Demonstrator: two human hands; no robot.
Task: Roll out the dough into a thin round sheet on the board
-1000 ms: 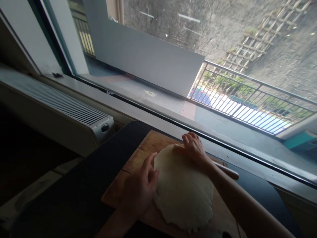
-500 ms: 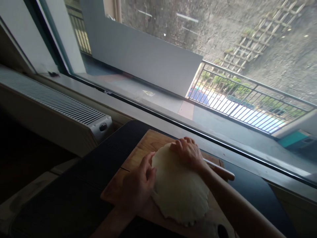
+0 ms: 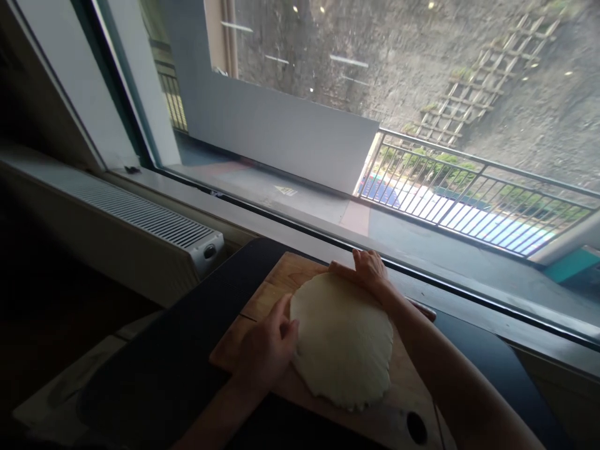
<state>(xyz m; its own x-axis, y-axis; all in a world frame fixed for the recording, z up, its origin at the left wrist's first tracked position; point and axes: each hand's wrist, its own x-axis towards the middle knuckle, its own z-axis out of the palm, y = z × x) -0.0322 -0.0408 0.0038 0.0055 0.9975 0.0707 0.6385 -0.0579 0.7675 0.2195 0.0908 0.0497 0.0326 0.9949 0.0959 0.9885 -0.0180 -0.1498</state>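
Observation:
A flat, round sheet of pale dough lies on a wooden cutting board. My left hand rests on the board against the dough's left edge, fingers touching it. Cupped around the dough's far rim is my right hand, its fingers curled over the edge. Neither hand lifts the dough off the board. A rolling pin lies behind my right forearm, mostly hidden.
The board sits on a dark tabletop just under a large window. A white radiator runs along the left. The board has a round hole near its front right corner.
My right hand slid from on top of the dough's far part to its far rim. The left hand stayed at the left edge. The camera view shifted slightly.

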